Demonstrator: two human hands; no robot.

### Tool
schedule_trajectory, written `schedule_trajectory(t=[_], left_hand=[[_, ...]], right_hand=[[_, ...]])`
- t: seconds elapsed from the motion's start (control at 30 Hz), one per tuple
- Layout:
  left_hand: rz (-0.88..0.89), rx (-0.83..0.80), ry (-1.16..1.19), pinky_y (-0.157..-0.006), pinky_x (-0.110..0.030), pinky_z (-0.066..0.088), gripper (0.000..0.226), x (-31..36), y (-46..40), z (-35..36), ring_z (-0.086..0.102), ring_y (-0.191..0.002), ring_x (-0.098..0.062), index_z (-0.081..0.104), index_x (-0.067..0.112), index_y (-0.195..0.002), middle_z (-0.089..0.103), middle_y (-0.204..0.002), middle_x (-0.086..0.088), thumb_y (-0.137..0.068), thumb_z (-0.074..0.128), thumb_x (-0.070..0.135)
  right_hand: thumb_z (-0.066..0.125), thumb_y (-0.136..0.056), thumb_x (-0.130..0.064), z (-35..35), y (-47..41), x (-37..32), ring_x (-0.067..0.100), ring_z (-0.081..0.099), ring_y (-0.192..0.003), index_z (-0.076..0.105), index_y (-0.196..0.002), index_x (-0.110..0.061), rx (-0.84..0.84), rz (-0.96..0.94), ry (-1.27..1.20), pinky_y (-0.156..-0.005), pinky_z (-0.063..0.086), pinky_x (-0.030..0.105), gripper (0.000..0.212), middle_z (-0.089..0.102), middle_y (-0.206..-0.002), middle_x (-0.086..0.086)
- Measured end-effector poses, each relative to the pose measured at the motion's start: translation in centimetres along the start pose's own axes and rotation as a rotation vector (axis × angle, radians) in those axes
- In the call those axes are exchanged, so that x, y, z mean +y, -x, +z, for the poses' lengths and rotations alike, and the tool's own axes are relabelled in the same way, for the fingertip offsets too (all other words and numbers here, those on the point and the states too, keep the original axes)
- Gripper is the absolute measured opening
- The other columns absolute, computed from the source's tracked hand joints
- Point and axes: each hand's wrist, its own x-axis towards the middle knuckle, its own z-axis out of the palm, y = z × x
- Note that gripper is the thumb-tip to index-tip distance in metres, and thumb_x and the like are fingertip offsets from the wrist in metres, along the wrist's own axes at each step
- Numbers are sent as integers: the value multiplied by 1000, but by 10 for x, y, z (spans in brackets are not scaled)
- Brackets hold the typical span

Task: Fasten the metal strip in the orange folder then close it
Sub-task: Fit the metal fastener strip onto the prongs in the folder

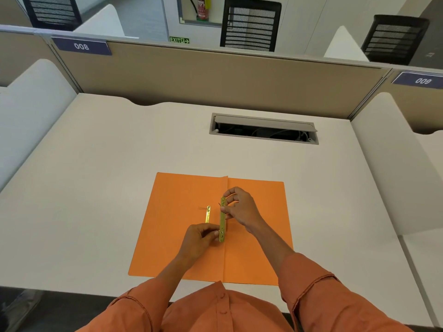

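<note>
Both hands pinch one brass-coloured metal strip that lies along the centre fold of the orange folder, in the lower middle of the frame. The right hand closes thumb and forefinger narrowly on the strip's upper end; the left hand closes the same way on its lower end. The strip looks thin, stiff and light, with smooth faces likely to slip, so the two ends, near the small holes, seem the sound places to hold it; its edges may be sharp. Just left of it, on the folder's left leaf, lies a second, shorter metal piece with thin prongs at its top; its lower part is hidden behind the left hand. The folder is open flat, soft card that would bend easily, and is best lifted by an outer edge when closing. Count: two hands, two metal pieces, one folder. The folder rests on a white table, near its front edge, with one open cable hatch above it in the frame.
</note>
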Motion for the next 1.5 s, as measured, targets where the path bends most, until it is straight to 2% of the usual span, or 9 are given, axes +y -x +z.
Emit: schedule_trajectory(t=[0.23, 0.37, 0.5, 0.63, 0.73, 1.13, 1.3, 1.4, 1.5], left_hand=[[-34, 186, 157, -57, -18, 59, 25, 16, -20, 0, 75, -77, -28, 73, 2, -122, 76, -104, -21, -97, 69, -2], [-13, 208, 166, -68, -43, 68, 37, 28, -36, 2, 78, -84, -38, 66, 8, -135, 72, -116, -10, -98, 68, 2], [5, 192, 156, -59, -28, 64, 30, 32, -49, 4, 78, -77, -31, 71, 7, -130, 76, -109, -17, -101, 65, 4], [5, 166, 129, -69, -57, 65, 19, 32, -56, 8, 78, -79, -40, 81, 6, -112, 79, -100, -21, -100, 66, 5], [10, 125, 118, -75, -64, 63, 20, 30, -58, 9, 77, -85, -46, 80, 1, -110, 77, -102, -25, -99, 64, -3], [94, 118, 45, -74, -36, 62, 23, 25, -56, 4, 72, -84, -22, 83, 0, -101, 78, -102, -19, -93, 65, -13], [108, 103, 6, -67, -10, 54, 23, 24, -57, 3, 70, -80, 1, 82, -4, -98, 77, -103, -22, -91, 65, -16], [135, 98, -42, -68, -8, 51, 23, 23, -58, 2, 69, -83, -9, 82, -3, -97, 78, -101, -23, -90, 65, -16], [144, 86, -44, -67, -7, 51, 22, 23, -58, 1, 69, -80, 2, 82, -4, -97, 77, -101, -24, -90, 65, -17]], right_hand=[[80, -85, 7, 4, 0, 4, 24, 65, -65, 64, -110, -6, 18, -31, 24, -69, 67, 53, 33, 66, -99, 19], [80, -86, 4, 4, 1, 6, 23, 64, -64, 65, -109, -8, 33, -50, 20, -69, 67, 54, 31, 65, -104, 23], [79, -86, 6, 3, 3, 8, 25, 63, -64, 65, -110, -8, 48, -57, -5, -69, 67, 55, 31, 65, -107, 22], [77, -87, 7, 3, 5, 8, 29, 61, -67, 66, -110, -9, 38, -63, -16, -70, 68, 51, 31, 64, -107, 19], [77, -86, 8, 2, 6, 7, 30, 63, -68, 66, -110, -9, 33, -77, -16, -70, 67, 50, 31, 63, -107, 19], [78, -86, 7, 3, 8, 2, 37, 67, -67, 66, -110, -9, 49, -86, 14, -67, 68, 45, 31, 63, -104, 15], [79, -85, 7, 4, 8, 3, 27, 65, -66, 67, -109, -7, 57, -79, 18, -68, 68, 49, 31, 63, -102, 16], [81, -84, 7, 4, 8, 3, 29, 66, -67, 68, -109, -7, 63, -71, 22, -70, 67, 53, 32, 64, -99, 13], [80, -84, 8, 5, 8, 2, 30, 66, -68, 68, -110, -7, 70, -65, 20, -71, 66, 55, 33, 65, -106, 21]])
